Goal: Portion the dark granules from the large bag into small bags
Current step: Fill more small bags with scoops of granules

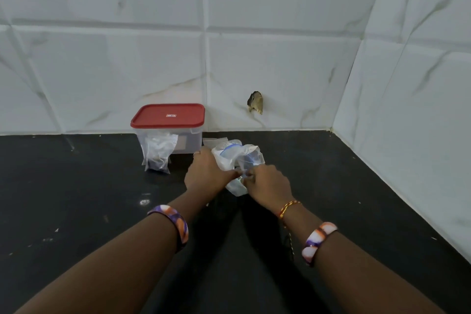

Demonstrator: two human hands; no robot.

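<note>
A bundle of clear small plastic bags (235, 158), some with blue zip strips, lies on the black counter (76, 199) near the back wall. My left hand (206, 173) grips the bundle's left side. My right hand (267, 183) pinches a clear bag at the bundle's front, fingertips close to those of the left hand. A clear bag with dark granules at its bottom (156, 154) leans against a container to the left.
A clear plastic container with a red lid (168, 116) stands against the tiled wall behind the granule bag. A chipped hole (255, 105) marks the wall tile. The right wall meets the counter along a diagonal edge.
</note>
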